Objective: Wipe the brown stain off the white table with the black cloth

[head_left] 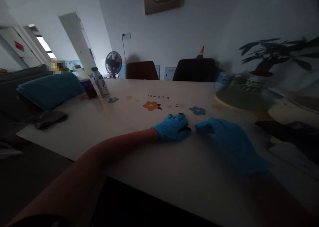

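My left hand, in a blue glove, rests low on the white table with its fingers curled over a small black object. Most of that object is hidden under the glove, so its kind cannot be made out. Just to the right, my right hand wears the same kind of blue glove. Its fingers are bent and pressed together, the tips pointing left toward the black object with a small gap between. Whatever they pinch, if anything, does not show. Both hands are over the tabletop, near an orange printed flower.
Two bottles, one purple and one white, stand at the back left. A potted plant and a round green mat are at the right. A dark cloth lies at the left edge. Chairs stand behind.
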Demonstrator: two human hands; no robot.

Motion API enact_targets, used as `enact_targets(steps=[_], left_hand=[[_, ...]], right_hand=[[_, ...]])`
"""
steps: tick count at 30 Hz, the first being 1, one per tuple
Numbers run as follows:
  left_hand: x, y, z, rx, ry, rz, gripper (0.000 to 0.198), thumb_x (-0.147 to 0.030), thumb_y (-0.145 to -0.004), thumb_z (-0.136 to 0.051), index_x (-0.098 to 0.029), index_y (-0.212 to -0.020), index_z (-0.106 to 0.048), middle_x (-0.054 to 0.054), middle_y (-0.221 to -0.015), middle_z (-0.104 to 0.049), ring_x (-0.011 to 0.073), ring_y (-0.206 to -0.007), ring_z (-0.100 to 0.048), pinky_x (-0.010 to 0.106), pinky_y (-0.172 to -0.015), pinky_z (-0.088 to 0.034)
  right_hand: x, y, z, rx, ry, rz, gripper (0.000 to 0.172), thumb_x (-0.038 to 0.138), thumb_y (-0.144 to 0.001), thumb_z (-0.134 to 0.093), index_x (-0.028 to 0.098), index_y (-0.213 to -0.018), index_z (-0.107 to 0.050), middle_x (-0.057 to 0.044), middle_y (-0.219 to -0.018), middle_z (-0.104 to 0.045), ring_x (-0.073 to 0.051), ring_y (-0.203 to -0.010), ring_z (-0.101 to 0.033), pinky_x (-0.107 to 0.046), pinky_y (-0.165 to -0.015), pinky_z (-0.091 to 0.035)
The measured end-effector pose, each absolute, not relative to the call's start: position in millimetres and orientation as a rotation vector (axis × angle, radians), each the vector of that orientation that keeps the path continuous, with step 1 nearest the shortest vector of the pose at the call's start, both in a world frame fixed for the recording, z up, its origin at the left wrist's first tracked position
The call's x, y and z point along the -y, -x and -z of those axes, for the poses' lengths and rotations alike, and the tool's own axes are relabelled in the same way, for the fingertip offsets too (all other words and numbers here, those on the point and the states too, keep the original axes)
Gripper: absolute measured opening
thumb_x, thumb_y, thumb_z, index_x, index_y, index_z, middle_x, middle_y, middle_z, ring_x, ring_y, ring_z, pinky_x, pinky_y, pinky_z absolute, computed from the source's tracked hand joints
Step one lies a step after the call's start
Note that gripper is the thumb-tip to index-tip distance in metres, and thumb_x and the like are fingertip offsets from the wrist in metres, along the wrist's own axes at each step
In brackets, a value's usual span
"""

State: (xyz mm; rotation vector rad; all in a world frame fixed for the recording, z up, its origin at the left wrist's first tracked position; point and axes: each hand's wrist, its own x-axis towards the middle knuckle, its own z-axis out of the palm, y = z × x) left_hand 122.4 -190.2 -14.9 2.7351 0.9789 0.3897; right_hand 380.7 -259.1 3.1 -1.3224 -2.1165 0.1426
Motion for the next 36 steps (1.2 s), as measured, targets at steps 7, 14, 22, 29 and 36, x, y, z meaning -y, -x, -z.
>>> enact_targets(steps=[7, 14, 22, 29, 36], left_hand=[[184.6, -127.4, 13.3, -1.021, -2.722, -0.367, 0.026, -0.044, -0.117, -0.054, -0.023, -0.122, -0.068, 0.016, -0.146, -0.067, 0.0356, -0.132, -0.068, 0.055, -0.121, -0.05], [172.0, -142.4, 9.5, -1.102, -2.716, -0.288, 0.025, -0.042, -0.117, -0.053, -0.022, -0.125, -0.066, 0.015, -0.147, -0.067, 0.0354, -0.133, -0.068, 0.056, -0.124, -0.047], [161.3, -155.7, 10.1, -1.195, -2.673, -0.265, 0.029, -0.044, -0.119, -0.051, -0.022, -0.133, -0.065, 0.019, -0.163, -0.063, 0.0375, -0.148, -0.063, 0.06, -0.132, -0.043], [163.5, -155.5, 11.9, -1.223, -2.661, -0.298, 0.029, -0.043, -0.121, -0.049, -0.022, -0.135, -0.064, 0.019, -0.166, -0.062, 0.0375, -0.158, -0.058, 0.062, -0.136, -0.039], [164.3, -155.6, 13.2, -1.232, -2.687, -0.301, 0.03, -0.042, -0.121, -0.047, -0.023, -0.136, -0.065, 0.018, -0.168, -0.062, 0.036, -0.163, -0.054, 0.06, -0.136, -0.04]], right_hand=[[258.4, -379.9, -3.0, 2.127, 1.318, -0.077, 0.041, 0.04, -0.099, -0.054, 0.024, -0.114, -0.088, -0.012, -0.124, -0.09, -0.036, -0.118, -0.087, -0.059, -0.117, -0.069], [260.1, -378.4, -3.0, 2.081, 1.336, -0.129, 0.036, 0.042, -0.099, -0.055, 0.028, -0.108, -0.087, -0.01, -0.128, -0.09, -0.037, -0.121, -0.086, -0.061, -0.12, -0.067], [262.1, -379.5, -5.7, 2.121, 1.368, -0.124, 0.042, 0.045, -0.101, -0.056, 0.026, -0.121, -0.088, -0.012, -0.135, -0.089, -0.039, -0.125, -0.085, -0.065, -0.121, -0.065], [264.5, -377.3, -8.9, 2.093, 1.378, -0.149, 0.042, 0.045, -0.102, -0.055, 0.024, -0.117, -0.088, -0.014, -0.132, -0.09, -0.038, -0.125, -0.086, -0.061, -0.123, -0.065], [258.8, -378.8, -6.1, 2.079, 1.356, -0.206, 0.039, 0.043, -0.099, -0.055, 0.025, -0.113, -0.087, -0.013, -0.132, -0.09, -0.038, -0.122, -0.087, -0.065, -0.121, -0.066]])
